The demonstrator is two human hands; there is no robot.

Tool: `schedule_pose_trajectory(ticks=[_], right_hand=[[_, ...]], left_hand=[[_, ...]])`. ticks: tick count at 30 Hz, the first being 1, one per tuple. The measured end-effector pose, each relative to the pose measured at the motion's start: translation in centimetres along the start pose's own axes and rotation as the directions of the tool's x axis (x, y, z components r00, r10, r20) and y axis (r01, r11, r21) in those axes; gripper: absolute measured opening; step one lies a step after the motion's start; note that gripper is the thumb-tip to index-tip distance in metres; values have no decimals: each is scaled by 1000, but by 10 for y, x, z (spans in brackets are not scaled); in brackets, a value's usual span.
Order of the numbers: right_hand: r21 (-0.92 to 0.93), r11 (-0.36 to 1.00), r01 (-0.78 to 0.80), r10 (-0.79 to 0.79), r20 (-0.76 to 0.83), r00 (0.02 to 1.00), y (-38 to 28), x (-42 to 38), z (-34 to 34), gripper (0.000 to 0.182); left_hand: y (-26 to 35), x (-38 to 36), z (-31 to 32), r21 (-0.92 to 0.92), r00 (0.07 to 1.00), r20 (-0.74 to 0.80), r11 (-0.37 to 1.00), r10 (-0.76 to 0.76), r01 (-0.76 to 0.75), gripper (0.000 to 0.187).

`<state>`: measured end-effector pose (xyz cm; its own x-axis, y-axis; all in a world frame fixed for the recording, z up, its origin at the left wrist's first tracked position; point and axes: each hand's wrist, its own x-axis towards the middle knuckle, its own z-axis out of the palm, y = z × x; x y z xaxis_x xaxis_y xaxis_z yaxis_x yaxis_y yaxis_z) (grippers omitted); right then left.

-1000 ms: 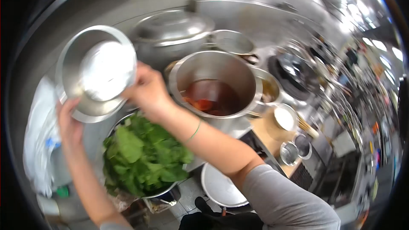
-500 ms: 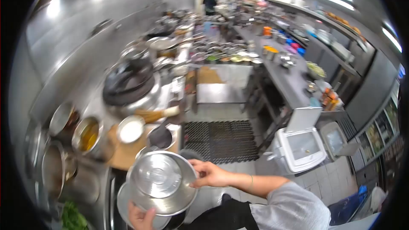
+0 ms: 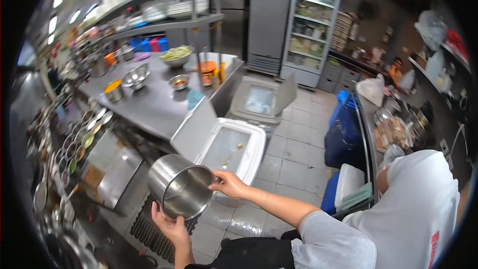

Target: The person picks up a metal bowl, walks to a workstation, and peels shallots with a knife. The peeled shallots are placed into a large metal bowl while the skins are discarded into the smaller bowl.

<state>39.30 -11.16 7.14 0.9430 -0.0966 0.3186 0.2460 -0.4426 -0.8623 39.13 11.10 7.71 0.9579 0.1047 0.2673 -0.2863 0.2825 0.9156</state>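
Both hands hold a stainless steel pot [image 3: 163, 175], tilted on its side so that its mouth faces toward me and to the right. My right hand [image 3: 232, 185] pinches the rim on the right, thumb and fingers closed on it. Under the lower left wall, my left hand [image 3: 172, 226] supports the pot, its fingers partly hidden behind it. The inner wall looks bare metal; I cannot make out any contents. Just behind the pot stands a white bin [image 3: 255, 142] with its lid raised and some small yellowish bits inside.
Behind the white bin is a grey bin [image 3: 241, 112], also with its lid up. A steel counter [image 3: 149, 114] on the left carries bowls and containers. Another person [image 3: 403, 209] stands close on my right. A black rubber mat [image 3: 149, 236] lies on the tiles [image 3: 294, 139].
My view has swung right, from the stove side toward the bins. The pot has come along in both hands and now lies tipped more onto its side, near the white bin.
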Motion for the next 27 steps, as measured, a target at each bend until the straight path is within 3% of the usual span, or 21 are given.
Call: schedule_pose_trajectory(ticks=[3,7,10,12,13,15,16,17,18,19,20,21,23,24,26,27], right_hand=[[-61,998,9,-12,-50,999,32,46,-35,20],[-138,985,-102,93,-69,993,85,72,-82,20],[-225,946,-233,223,-71,972,129,41,-138,19],[-146,891,-431,397,-211,893,176,1,-178,20],[3,872,-490,469,-294,833,195,-27,-197,21],[-87,676,-732,609,-494,621,247,-97,-232,26],[-120,534,-837,654,-569,499,261,-131,-245,29],[2,438,-899,683,-651,332,298,-175,-249,20],[70,433,-899,689,-669,279,321,-216,-253,17],[357,201,-912,880,-476,8,325,-244,-260,20],[158,79,-984,878,-479,-7,319,-264,-264,27],[-27,11,-1000,890,-456,22,368,-318,-261,34],[7,-170,-985,982,80,-169,401,-367,-282,34],[-180,-2,-984,1000,-26,2,419,-388,-296,34],[-567,236,-789,921,-128,367,444,-422,-332,36],[-615,178,-768,945,-111,308,440,-405,-371,33]], left_hand=[[-49,46,45,-56,997,-12,996,-74,73,61],[-107,109,106,76,992,-126,997,-23,33,49],[-148,145,147,-48,991,-114,997,-69,64,47],[-168,166,173,145,979,-132,980,154,-134,42],[-185,182,179,231,961,-122,949,247,-214,40],[-202,204,206,334,878,-95,846,469,-416,29],[-198,210,223,299,899,-97,874,427,-383,19],[-203,218,236,274,879,-68,856,472,-439,17],[-211,224,246,248,855,-44,834,518,-493,17],[-219,228,260,227,863,-68,850,500,-474,18],[-227,228,276,203,872,-94,867,480,-456,22],[-232,227,293,281,847,-95,830,523,-481,21],[-248,220,327,266,872,-146,868,466,-420,9],[-252,217,354,212,877,-190,891,441,-402,5],[-219,197,431,36,965,-192,984,177,-173,8],[-210,182,461,-43,984,-175,998,31,-39,11]])
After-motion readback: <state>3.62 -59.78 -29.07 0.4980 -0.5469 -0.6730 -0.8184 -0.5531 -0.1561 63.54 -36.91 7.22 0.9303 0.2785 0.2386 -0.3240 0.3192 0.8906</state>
